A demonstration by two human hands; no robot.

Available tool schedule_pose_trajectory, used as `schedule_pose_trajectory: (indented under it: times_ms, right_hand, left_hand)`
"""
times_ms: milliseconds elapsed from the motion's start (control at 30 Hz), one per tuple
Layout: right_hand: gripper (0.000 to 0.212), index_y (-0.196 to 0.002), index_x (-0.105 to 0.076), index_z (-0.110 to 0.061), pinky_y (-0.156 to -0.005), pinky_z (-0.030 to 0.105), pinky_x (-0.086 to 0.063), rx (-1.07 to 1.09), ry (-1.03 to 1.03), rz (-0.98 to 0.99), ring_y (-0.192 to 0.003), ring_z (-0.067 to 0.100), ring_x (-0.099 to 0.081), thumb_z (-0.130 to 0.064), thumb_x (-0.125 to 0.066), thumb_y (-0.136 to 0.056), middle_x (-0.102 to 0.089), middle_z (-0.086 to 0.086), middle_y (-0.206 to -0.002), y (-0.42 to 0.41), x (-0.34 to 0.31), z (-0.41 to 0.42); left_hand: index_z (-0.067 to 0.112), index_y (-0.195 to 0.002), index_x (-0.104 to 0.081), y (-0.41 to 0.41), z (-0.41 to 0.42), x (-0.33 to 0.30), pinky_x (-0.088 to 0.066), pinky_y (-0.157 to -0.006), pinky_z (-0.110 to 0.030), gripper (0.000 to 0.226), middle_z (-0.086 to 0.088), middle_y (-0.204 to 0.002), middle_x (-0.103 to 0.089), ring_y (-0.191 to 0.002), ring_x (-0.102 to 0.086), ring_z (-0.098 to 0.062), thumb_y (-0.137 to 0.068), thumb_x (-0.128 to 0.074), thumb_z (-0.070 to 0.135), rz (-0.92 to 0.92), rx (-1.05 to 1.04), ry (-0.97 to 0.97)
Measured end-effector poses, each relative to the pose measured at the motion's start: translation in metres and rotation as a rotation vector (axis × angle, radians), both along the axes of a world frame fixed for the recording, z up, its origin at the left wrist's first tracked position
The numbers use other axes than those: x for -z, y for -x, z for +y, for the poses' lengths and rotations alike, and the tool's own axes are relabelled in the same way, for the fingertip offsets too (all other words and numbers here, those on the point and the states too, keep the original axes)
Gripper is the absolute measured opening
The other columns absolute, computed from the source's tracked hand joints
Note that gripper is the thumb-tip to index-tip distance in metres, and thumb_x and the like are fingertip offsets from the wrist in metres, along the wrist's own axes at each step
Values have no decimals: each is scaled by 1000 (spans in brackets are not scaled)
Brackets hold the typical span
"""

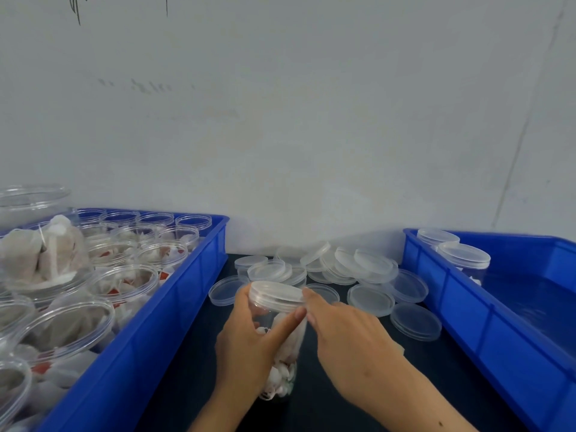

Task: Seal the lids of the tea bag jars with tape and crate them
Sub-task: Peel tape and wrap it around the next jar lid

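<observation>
I am holding a clear jar (282,353) of tea bags that is standing upright on the dark desk (193,378), near its front edge and between two blue crates. My left hand (249,344) is wrapping around the jar's side, with the fingers curling round the far side and the thumb pressing along the front just under the lid (276,294). The lid is sitting on top of the jar. My right hand (346,335) is reaching in from the right, and its fingers are lying close together with the tips touching the right edge of the lid. I cannot tell if those fingers are pinching any tape. Behind the jar, toward the back edge of the desk by the wall (280,120), a pile of loose lids (352,269) is lying, some flat and some leaning on each other. The left crate (174,307) is sitting along the left side of the desk and is holding many open jars (124,285) with tea bags inside. The right crate (498,313) is sitting along the right side, and two closed jars (461,257) are standing in its far corner.
</observation>
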State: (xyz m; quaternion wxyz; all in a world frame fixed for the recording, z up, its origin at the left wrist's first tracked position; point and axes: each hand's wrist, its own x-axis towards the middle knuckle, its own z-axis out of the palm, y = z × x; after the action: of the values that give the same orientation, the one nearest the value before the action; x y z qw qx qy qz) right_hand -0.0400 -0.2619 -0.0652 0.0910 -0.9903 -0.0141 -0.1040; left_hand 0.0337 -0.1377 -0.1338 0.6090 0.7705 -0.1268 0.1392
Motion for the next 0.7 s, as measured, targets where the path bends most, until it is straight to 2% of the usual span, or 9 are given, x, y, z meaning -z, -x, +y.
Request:
schedule_pose_trajectory:
  times_ms: [133, 233, 367, 467, 567, 633, 700]
  right_hand:
    - [72, -154, -3, -20, -92, 34, -44, 23, 51, 43, -111, 24, -57, -11, -45, -96, -55, 9, -124, -1, 1, 4]
    - [70, -153, -8, -19, -89, 33, -44, 41, 66, 18, -108, 24, -57, -11, -46, -95, -56, 8, -122, -4, 4, 0]
    - [47, -142, -25, -21, -76, 32, -43, 12, 17, -31, -94, 23, -59, -12, -40, -98, -59, 3, -103, -11, 9, -7]
    - [40, -138, -28, -25, -74, 34, -45, 1, -44, -24, -86, 22, -59, -15, -36, -100, -56, -1, -91, -15, 11, -12]
    - [33, -136, -31, -25, -68, 33, -45, -26, -108, -10, -72, 16, -55, -25, -35, -103, -55, -6, -78, -17, 10, -17]
    - [37, -138, -29, -23, -64, 29, -41, -49, -99, 0, -64, 8, -48, -36, -35, -103, -51, -10, -73, -19, 9, -19]
    - [45, -138, -32, -24, -74, 31, -46, -41, -167, 62, -75, 9, -55, -49, -34, -101, -60, -8, -86, -21, 7, -22]
  left_hand:
    - [36, -125, -50, -3, 1, 1, -55, -88, -37, 91, 16, -109, -66, -99, -65, -7, -46, -68, 78, 28, -7, 40]
    - [40, -116, -52, -2, 1, 3, -56, -83, -34, 83, 19, -101, -69, -94, -66, -2, -45, -69, 81, 18, 9, 59]
    - [40, -104, -54, -4, 1, 4, -57, -79, -35, 75, 26, -96, -68, -87, -67, 0, -42, -72, 78, 12, 44, 102]
    - [38, -106, -55, -6, 2, 6, -58, -82, -40, 77, 16, -98, -70, -93, -68, -8, -41, -76, 73, 12, 70, 129]
    - [33, -108, -57, -9, 4, 6, -57, -83, -38, 77, 13, -101, -71, -95, -68, -9, -42, -81, 66, 15, 127, 165]
    - [29, -108, -58, -10, 5, 6, -57, -79, -30, 76, 13, -101, -71, -94, -69, -8, -44, -82, 64, 11, 155, 192]
    - [26, -107, -59, -10, 6, 3, -55, -73, -21, 72, 15, -100, -71, -92, -69, -6, -50, -86, 60, 13, 178, 221]
